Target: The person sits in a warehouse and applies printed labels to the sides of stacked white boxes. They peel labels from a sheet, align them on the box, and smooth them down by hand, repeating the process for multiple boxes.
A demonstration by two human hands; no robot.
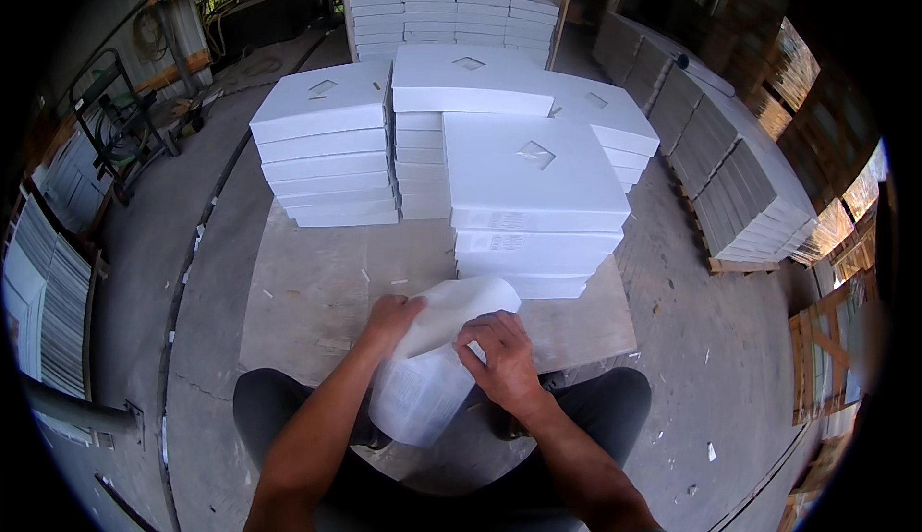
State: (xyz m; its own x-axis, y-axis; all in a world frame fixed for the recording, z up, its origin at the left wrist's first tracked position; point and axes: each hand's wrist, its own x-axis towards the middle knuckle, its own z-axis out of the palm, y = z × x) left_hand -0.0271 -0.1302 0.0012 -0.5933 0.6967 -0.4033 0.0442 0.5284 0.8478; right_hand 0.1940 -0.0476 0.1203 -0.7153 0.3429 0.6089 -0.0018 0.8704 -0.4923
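Observation:
Between my knees is a loosely curled white roll of labels (471,303), its printed strip (418,398) hanging down in front of me. My left hand (392,321) grips the roll's left edge, thumb on top. At the right side, my right hand (501,351) is closed, with thumb and forefinger pinched at the strip's edge; the exact contact is hard to see. Just beyond the roll stands a stack of flat white boxes (533,172), the top one with a diamond-shaped mark and a printed label on its front side.
More white box stacks stand at left (322,114), in the middle (461,81) and at right (615,114), on a wooden board (312,282). A larger box stack (456,4) is behind them. Flat grey-white bundles (740,186) rest on a pallet at right; a hand truck (120,119) stands left.

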